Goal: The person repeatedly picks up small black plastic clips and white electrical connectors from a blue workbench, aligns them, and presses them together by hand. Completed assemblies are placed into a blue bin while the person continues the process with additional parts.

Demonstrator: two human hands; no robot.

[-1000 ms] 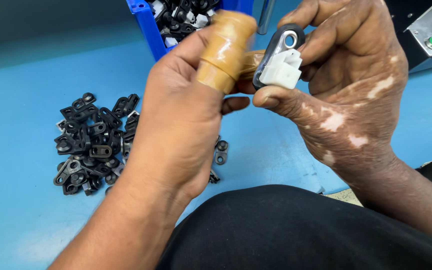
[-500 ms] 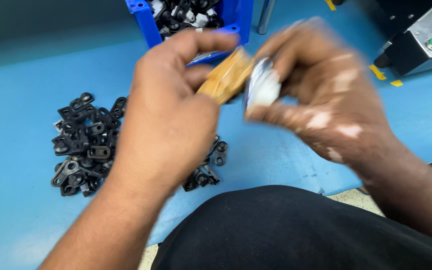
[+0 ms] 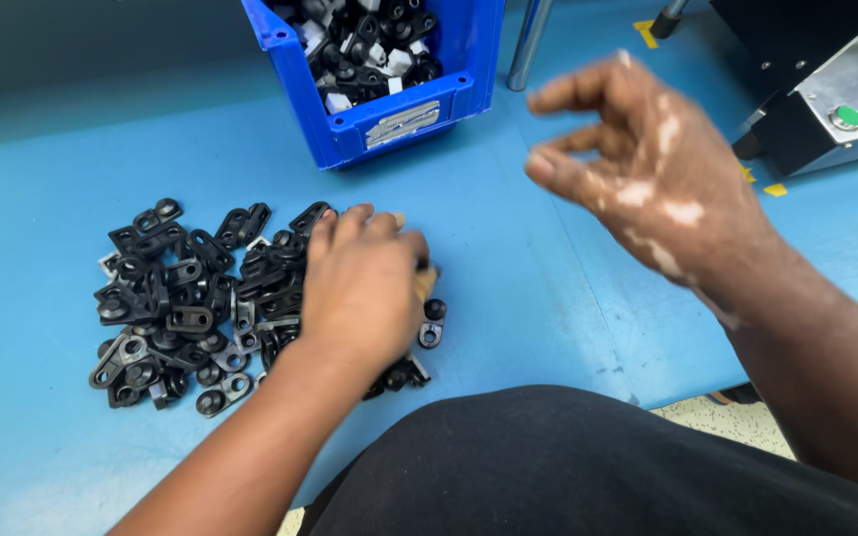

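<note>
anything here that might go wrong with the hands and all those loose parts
The left hand lies on the pile of small black parts with a wooden handle under it; a sweep might push strays toward the table's near edge. The right hand is blurred in mid-air and may clip the blue bin.

The blue surface [image 3: 568, 288] holds a heap of small black parts [image 3: 186, 298], a blue bin [image 3: 399, 104] of parts, and a grey machine [image 3: 826, 89] at the corner.

Black clips [image 3: 181, 298] — matt plastic; bin [image 3: 469, 60] — glossy plastic.
</note>
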